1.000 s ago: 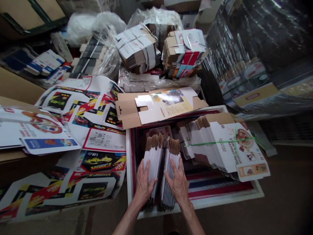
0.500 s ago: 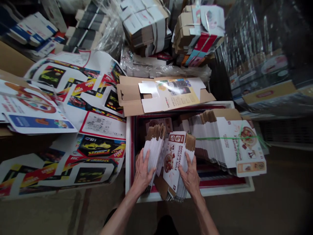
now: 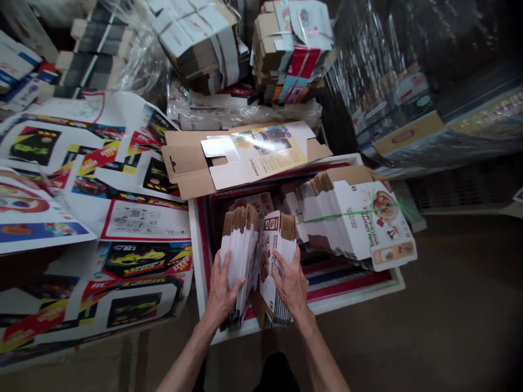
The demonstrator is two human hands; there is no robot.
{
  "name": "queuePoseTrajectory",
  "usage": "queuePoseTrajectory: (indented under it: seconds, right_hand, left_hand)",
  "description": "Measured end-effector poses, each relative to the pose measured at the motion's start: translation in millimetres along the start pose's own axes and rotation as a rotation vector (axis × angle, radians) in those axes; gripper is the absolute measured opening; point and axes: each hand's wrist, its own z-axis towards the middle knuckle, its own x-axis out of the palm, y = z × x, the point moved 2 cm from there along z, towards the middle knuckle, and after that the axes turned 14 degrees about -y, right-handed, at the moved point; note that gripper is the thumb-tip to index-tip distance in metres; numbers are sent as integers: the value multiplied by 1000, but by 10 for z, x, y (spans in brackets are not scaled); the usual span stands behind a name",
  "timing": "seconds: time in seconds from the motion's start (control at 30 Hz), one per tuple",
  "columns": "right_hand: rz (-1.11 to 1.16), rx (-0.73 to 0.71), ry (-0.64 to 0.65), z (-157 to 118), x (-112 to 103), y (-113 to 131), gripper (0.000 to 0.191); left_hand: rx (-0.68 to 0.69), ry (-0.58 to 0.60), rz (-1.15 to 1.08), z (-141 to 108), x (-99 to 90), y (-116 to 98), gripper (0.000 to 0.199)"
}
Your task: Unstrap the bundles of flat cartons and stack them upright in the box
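While the right hand [image 3: 291,283] is pressing its bundle of flat cartons [image 3: 280,256] back toward upright, the printed face that was lying wide open half a second ago is now showing only as a narrow strip, so the two bundles are closing up side by side again. The left hand [image 3: 223,291] is keeping its grip as before, fingers spread flat along the outer side of the left bundle [image 3: 241,245], thumb tucked toward the gap. The right grip is likewise spread over the white edges, not pinching. Both bundles are standing on edge in the shallow tray [image 3: 196,239], between the two hands. Beyond the right hand, a strapped stack [image 3: 351,223] is leaning, a green strap [image 3: 347,213] around it. Printed sheets [image 3: 139,218] are lying left of the left hand.
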Motion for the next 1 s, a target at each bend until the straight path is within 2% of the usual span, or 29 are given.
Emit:
queuePoseTrajectory:
  seconds: [0.17,0.53,0.67,0.8,0.9,1.0]
  right_hand:
    - [-25,-34,-8,-8,-18,113,43]
    - [46,-25,-14,-5,-50,85,46]
    - [64,-42,-41,-39,-26,142,52]
    - [53,-16,-53,-68,21,234,67]
    - [56,2,-43,-75,46,266,68]
    - [39,-24,-51,-79,65,255,65]
  left_hand:
    - [8,27,-7,45,-48,52,80]
    - [-7,51,31,155,-150,216,85]
    - [-36,61,5,110,-99,95,88]
    - [-48,61,-69,-24,96,-134,91]
    - [-42,63,-103,-101,214,-233,90]
    - [-48,68,-124,-116,212,-232,90]
